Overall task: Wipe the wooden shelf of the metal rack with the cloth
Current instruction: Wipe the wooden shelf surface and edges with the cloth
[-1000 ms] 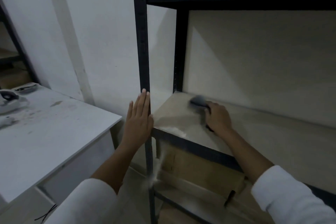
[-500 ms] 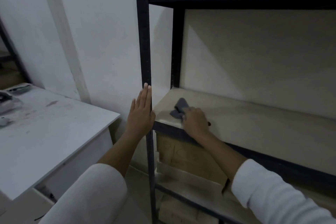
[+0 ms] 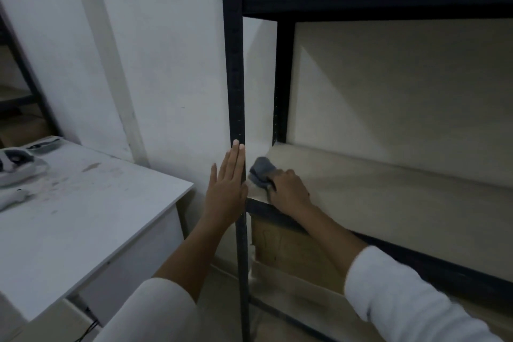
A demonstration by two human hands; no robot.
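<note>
Grey cloth [image 3: 262, 171] bunched in right hand [image 3: 288, 191] grip, protruding beyond fingers.

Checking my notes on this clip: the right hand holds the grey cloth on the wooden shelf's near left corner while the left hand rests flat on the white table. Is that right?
Not quite. In the head view the left hand rests flat against the rack's black front upright, not on the white table. The rest holds: the right hand holds the grey cloth on the wooden shelf, near left corner.
</note>
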